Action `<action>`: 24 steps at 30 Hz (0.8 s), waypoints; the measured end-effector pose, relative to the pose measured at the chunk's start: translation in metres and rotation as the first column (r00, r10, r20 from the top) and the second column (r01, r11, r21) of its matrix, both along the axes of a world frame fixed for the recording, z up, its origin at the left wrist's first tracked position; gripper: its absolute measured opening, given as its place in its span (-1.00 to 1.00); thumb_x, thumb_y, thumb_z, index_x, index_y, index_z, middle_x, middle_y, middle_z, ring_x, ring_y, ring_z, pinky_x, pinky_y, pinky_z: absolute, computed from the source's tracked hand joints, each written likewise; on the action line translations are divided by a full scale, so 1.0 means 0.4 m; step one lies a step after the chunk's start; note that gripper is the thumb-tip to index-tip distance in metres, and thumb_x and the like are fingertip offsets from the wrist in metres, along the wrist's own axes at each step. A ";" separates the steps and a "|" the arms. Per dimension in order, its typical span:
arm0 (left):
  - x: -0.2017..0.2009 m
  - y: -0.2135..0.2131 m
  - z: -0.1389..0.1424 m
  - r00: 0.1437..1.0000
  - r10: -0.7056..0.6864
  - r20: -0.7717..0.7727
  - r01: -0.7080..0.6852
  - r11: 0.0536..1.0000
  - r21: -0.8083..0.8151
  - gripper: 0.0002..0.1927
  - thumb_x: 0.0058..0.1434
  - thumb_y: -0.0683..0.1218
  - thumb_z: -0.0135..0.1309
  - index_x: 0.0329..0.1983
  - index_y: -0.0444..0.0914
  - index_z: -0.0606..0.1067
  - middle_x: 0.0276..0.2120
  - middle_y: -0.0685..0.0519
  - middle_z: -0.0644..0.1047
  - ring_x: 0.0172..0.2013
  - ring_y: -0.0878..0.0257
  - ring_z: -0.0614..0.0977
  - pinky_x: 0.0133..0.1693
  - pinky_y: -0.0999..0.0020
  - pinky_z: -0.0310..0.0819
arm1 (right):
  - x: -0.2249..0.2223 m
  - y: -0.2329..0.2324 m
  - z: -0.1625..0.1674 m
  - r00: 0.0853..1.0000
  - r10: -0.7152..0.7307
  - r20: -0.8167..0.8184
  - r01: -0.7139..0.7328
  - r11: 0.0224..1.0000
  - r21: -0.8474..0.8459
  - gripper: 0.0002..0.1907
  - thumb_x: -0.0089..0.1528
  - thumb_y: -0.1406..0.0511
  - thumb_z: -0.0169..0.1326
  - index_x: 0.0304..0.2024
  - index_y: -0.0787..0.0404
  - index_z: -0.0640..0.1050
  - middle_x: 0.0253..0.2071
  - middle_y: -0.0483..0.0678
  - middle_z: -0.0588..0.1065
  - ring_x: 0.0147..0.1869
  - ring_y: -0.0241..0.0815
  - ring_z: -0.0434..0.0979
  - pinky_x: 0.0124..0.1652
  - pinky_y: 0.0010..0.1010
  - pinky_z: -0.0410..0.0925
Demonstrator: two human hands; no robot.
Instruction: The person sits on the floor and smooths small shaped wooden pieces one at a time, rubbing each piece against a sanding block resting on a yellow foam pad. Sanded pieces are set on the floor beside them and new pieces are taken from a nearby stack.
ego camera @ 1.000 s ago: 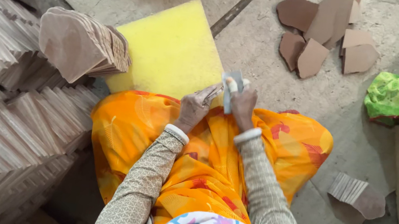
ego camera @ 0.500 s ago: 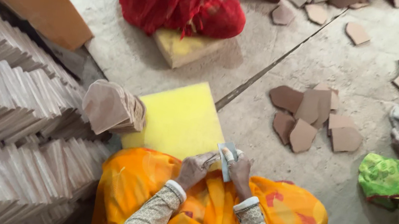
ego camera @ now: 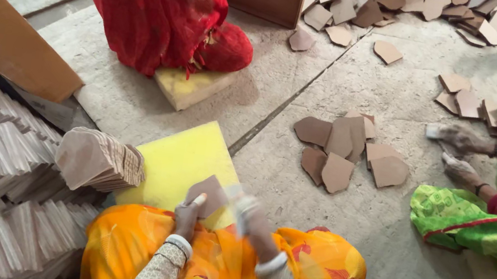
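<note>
Since half a second ago the view is tilting further up the floor, so the person in red is showing almost whole, and the two hands are no longer pinched together around a small pale thing; a brown piece is now sitting between them. The left hand (ego camera: 187, 214) is grasping the flat brown cut-out piece (ego camera: 210, 194) by its lower edge, thumb and fingers closed on it, holding it up over the lap so its face is turned to the eyes; the right hand (ego camera: 251, 214) is blurring with motion beside that piece, and I cannot tell whether it is clenched or grasping something pale. Both are hovering above the orange cloth (ego camera: 315, 265) of the lap, just in front of the yellow foam pad (ego camera: 184, 156), which is lying flat on the floor like a work surface; just left of it a leaning stack of same-shaped pieces (ego camera: 100, 159) is keeping close to reach. Further out, loose brown pieces (ego camera: 344, 153) are lying scattered on the concrete floor (ego camera: 378, 229); a co-worker's hands (ego camera: 457, 152) in green are reaching toward them; the person in red (ego camera: 156, 10) is crouching on another foam block (ego camera: 194, 86).
</note>
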State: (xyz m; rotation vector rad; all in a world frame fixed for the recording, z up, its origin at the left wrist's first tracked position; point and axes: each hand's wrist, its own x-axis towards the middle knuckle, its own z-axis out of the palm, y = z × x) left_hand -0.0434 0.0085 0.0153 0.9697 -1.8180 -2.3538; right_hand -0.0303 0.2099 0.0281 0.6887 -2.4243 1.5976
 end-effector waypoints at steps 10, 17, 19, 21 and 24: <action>-0.001 0.014 0.061 0.969 0.055 0.240 -0.117 0.960 0.253 -0.61 0.12 0.00 0.27 0.02 -0.16 0.55 -0.14 0.05 0.63 -0.21 0.12 0.67 -0.26 0.17 0.60 | -0.050 0.008 -0.018 0.381 0.305 0.873 0.758 0.437 -0.484 -0.70 0.33 0.08 0.09 -0.42 0.07 0.47 -0.60 -0.15 0.37 -0.63 -0.26 0.27 -0.59 -0.37 0.16; -0.002 0.013 0.071 0.980 0.045 0.194 -0.095 0.961 0.258 -0.62 0.14 0.00 0.27 0.02 -0.15 0.56 -0.13 0.08 0.63 -0.19 0.14 0.65 -0.29 0.16 0.58 | -0.031 -0.016 -0.044 0.309 0.323 0.895 0.821 0.385 -0.422 -0.67 0.35 0.03 0.05 -0.36 0.08 0.53 -0.59 -0.12 0.47 -0.67 -0.22 0.36 -0.65 -0.38 0.20; 0.001 0.014 0.066 0.978 0.046 0.206 -0.096 0.966 0.241 -0.62 0.16 0.02 0.29 0.02 -0.15 0.56 -0.14 0.07 0.62 -0.21 0.14 0.63 -0.30 0.17 0.54 | -0.011 -0.038 -0.032 0.389 0.281 0.877 0.770 0.424 -0.478 -0.71 0.36 0.09 0.04 -0.33 0.11 0.54 -0.57 -0.11 0.51 -0.66 -0.22 0.40 -0.64 -0.38 0.22; 0.004 0.014 0.062 0.976 0.050 0.210 -0.103 0.962 0.252 -0.64 0.16 0.01 0.27 0.02 -0.13 0.56 -0.15 0.09 0.62 -0.21 0.15 0.64 -0.31 0.18 0.54 | -0.002 -0.050 -0.022 0.414 0.259 0.873 0.753 0.441 -0.488 -0.72 0.37 0.11 0.03 -0.32 0.12 0.55 -0.55 -0.10 0.53 -0.66 -0.21 0.41 -0.65 -0.38 0.22; 0.009 0.013 0.056 0.979 0.052 0.196 -0.105 0.957 0.271 -0.64 0.16 0.00 0.26 0.02 -0.12 0.56 -0.15 0.09 0.62 -0.21 0.16 0.65 -0.30 0.19 0.56 | -0.002 -0.048 -0.017 0.374 0.278 0.885 0.768 0.441 -0.464 -0.70 0.37 0.10 0.02 -0.32 0.13 0.56 -0.56 -0.09 0.53 -0.67 -0.20 0.41 -0.67 -0.39 0.21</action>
